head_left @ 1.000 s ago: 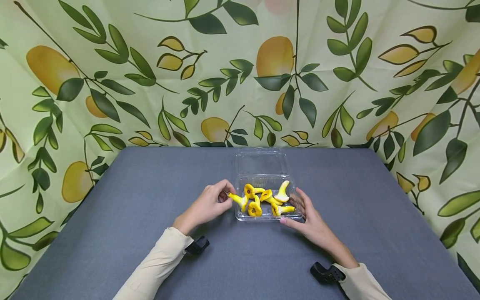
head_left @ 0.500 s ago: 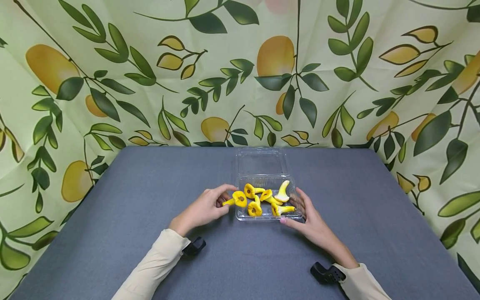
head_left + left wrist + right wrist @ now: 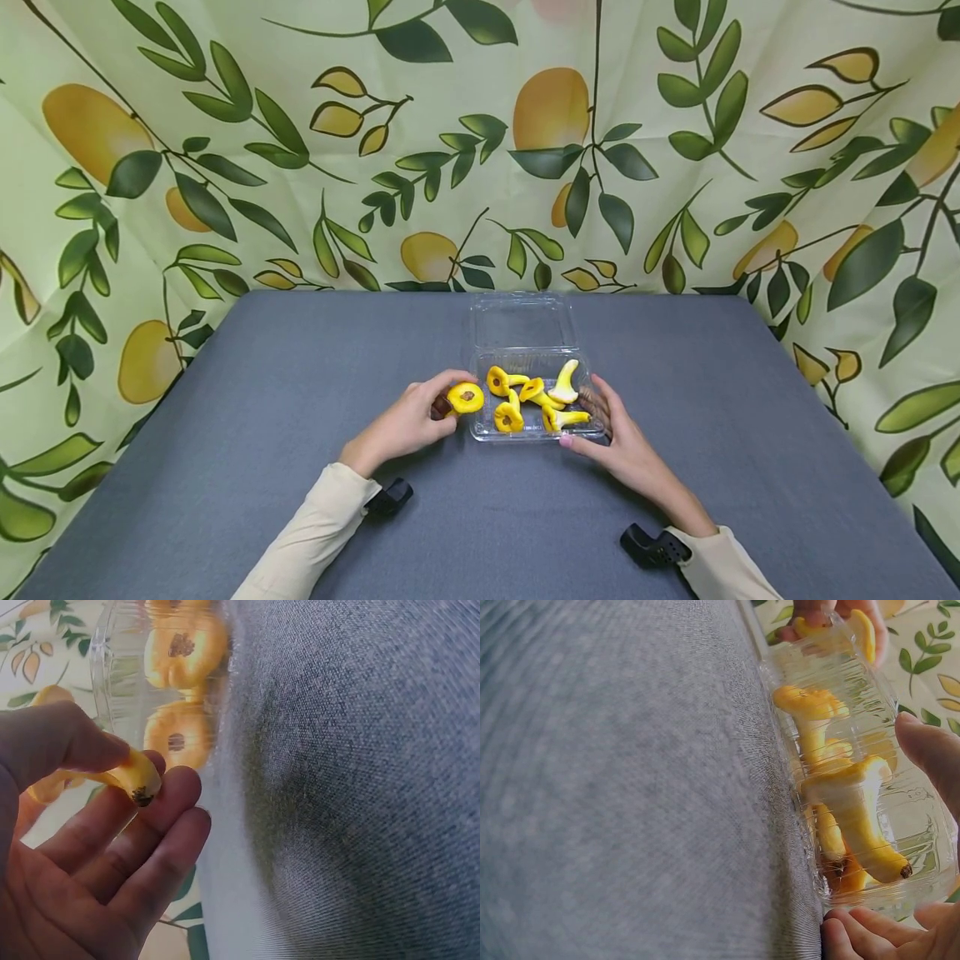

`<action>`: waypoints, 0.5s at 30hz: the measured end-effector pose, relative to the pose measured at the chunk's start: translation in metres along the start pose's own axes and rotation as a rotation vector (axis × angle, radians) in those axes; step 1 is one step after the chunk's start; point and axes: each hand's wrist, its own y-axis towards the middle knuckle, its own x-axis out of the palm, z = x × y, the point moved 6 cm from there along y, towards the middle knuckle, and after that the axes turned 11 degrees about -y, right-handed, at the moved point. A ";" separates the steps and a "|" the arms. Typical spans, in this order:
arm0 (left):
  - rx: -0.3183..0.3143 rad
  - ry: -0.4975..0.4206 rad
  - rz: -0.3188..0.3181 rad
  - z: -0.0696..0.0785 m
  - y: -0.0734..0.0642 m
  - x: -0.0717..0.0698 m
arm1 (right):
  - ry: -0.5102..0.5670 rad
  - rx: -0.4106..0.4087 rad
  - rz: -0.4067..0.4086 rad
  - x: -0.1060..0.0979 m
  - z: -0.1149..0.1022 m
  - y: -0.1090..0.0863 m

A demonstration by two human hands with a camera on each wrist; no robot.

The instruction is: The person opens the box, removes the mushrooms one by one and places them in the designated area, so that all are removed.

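Observation:
My left hand (image 3: 405,427) pinches a yellow chanterelle mushroom (image 3: 466,398) by its stem, just left of a clear plastic clamshell box (image 3: 491,436). The cap faces the head camera; in the left wrist view the dark stem end (image 3: 142,796) pokes out between thumb and fingers. Several more chanterelles (image 3: 565,385) lie in the box, caps and stems pointing various ways. My right hand (image 3: 633,457) grips the box's right end, thumb on the front rim and fingers along the side. Through the wall in the right wrist view, a thick-stemmed chanterelle (image 3: 866,817) shows.
The box's hinged lid (image 3: 522,325) stands raised behind it, towards the back edge of the table. Grey cloth covers the table (image 3: 480,525). A curtain printed with leaves and fruit (image 3: 465,183) hangs behind and at both sides.
My left hand has drawn the pinched chanterelle leftwards out of the box and turned its cap towards the head camera. The right hand and box have hardly moved.

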 end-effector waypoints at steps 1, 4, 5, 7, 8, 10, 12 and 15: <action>-0.003 -0.003 0.013 -0.001 0.000 -0.001 | -0.001 -0.002 0.001 0.000 0.000 0.000; -0.018 -0.003 0.058 -0.003 -0.001 -0.004 | -0.003 -0.006 0.004 0.000 -0.001 0.000; -0.022 -0.001 0.074 -0.004 -0.002 -0.005 | -0.005 -0.007 0.004 0.000 -0.001 0.000; -0.031 0.000 0.102 -0.007 -0.002 -0.008 | -0.002 -0.009 0.004 0.001 -0.001 0.000; -0.034 0.001 0.116 -0.008 -0.002 -0.009 | -0.002 -0.010 0.004 0.001 -0.001 0.000; -0.037 0.004 0.143 -0.010 -0.002 -0.012 | -0.001 -0.013 0.005 0.001 -0.001 0.000; -0.041 0.003 0.163 -0.012 -0.002 -0.016 | 0.003 -0.018 0.007 0.001 0.000 0.000; -0.046 0.000 0.186 -0.016 -0.001 -0.021 | 0.003 -0.017 0.008 0.001 0.000 0.000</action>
